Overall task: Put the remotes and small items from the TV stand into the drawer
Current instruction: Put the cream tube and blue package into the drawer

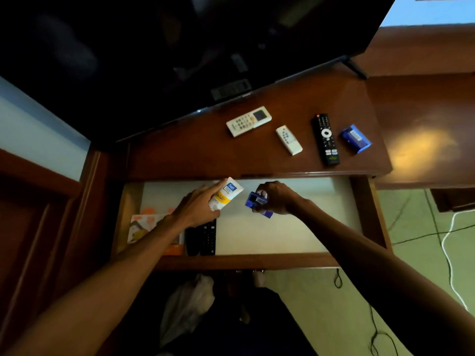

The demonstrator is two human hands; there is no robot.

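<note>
Head view: you are lowering a tube [225,194], gripped in your left hand [196,210], and a blue item [257,201], pinched in your right hand [276,199], into the open drawer [282,232] at centre frame. Three remotes [248,121] and a blue box [356,138] are waiting above on the stand [192,155].

My arms are bare from the bottom edge of the view up to the wrists — no sleeves, no watch, no bands. My left hand [196,208] and right hand [279,199] are bare too — no rings, no gloves.
</note>
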